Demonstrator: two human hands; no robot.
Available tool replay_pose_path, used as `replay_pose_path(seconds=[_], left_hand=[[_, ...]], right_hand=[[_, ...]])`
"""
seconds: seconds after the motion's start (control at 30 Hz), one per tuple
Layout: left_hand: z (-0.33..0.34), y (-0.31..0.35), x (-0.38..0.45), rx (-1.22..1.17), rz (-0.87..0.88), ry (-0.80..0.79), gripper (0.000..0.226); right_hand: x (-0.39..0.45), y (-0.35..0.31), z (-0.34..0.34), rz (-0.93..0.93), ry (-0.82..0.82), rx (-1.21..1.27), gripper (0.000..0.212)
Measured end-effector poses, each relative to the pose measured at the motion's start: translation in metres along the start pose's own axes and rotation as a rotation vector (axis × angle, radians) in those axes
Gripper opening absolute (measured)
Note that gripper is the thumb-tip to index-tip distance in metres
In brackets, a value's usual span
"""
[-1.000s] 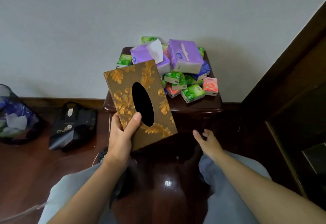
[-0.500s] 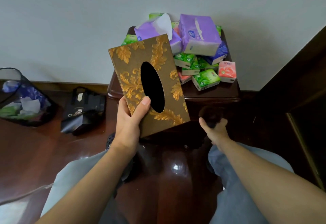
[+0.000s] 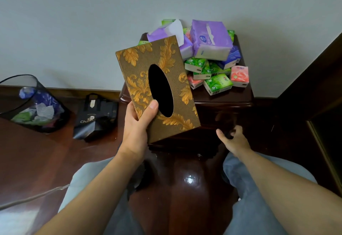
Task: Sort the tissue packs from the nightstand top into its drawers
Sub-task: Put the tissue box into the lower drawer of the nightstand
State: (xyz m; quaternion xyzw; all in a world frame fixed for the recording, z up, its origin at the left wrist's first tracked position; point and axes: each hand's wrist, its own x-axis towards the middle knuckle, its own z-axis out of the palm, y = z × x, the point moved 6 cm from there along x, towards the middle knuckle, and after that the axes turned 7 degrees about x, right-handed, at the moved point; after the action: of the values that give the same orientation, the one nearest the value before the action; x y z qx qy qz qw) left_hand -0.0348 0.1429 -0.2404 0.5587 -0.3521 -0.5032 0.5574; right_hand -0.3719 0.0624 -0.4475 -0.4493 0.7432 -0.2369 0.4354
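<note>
- Tissue packs [image 3: 212,62] lie heaped on the nightstand [image 3: 222,97] top, upper centre-right of the frame: two large purple packs at the back, small green and pink packs in front, one dark blue pack at the right side of the heap.
- Nightstand stands against the pale wall [image 3: 92,21]; its dark front is in shadow, and drawer lines cannot be made out.
- Left hand [image 3: 137,125] grips a brown tissue box cover [image 3: 157,86] with gold leaf pattern and a black oval opening. Thumb lies on the patterned face beside the opening; the other fingers are hidden behind the cover. The cover is tilted, held in front of the nightstand's left part, and hides part of the heap.
- Right hand [image 3: 234,139] is at the nightstand front, lower right of the cover. Fingers curl toward the dark wood, thumb out to the left; whether they clasp anything cannot be told.
- Black paper bag [image 3: 96,116] lies on the wooden floor, left of the nightstand.
- Mesh wastebasket [image 3: 31,105] with scraps inside leans at the frame's left edge.
</note>
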Motion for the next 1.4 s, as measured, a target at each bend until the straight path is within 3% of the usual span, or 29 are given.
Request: replay_pose_path(seconds=[0.17,0.33,0.43,0.53,0.6,0.77,0.9,1.17,1.4], left_hand=[[-0.010,0.008,-0.005,-0.057,0.011,0.015,0.081],[-0.025,0.012,-0.011,-0.073,0.021,0.034,0.079],[-0.037,0.012,-0.019,-0.067,0.021,0.036,0.079],[-0.056,0.011,-0.030,-0.068,0.013,0.062,0.080],[-0.072,0.010,-0.038,-0.054,0.001,0.098,0.081],[-0.115,0.007,-0.056,-0.008,-0.033,0.185,0.077],[-0.131,-0.001,-0.067,-0.071,-0.047,0.207,0.076],[-0.136,-0.038,-0.082,-0.091,-0.178,0.211,0.091],[-0.139,-0.077,-0.093,-0.108,-0.363,0.173,0.098]], right_hand=[[-0.021,-0.004,-0.008,0.003,-0.057,-0.194,0.075],[-0.055,-0.016,-0.013,0.004,-0.065,-0.681,0.091],[-0.077,-0.045,0.005,-0.271,0.047,-0.947,0.092],[-0.101,-0.065,0.053,-0.536,-0.182,-0.829,0.085],[-0.110,-0.072,0.076,-0.522,-0.256,-0.772,0.083],[-0.121,-0.090,0.090,-0.415,-0.215,-0.873,0.059],[-0.139,-0.092,0.098,-0.430,-0.206,-0.855,0.038],[-0.149,-0.082,0.100,-0.475,-0.202,-0.852,0.019],[-0.168,-0.077,0.102,-0.465,-0.309,-0.975,0.022]])
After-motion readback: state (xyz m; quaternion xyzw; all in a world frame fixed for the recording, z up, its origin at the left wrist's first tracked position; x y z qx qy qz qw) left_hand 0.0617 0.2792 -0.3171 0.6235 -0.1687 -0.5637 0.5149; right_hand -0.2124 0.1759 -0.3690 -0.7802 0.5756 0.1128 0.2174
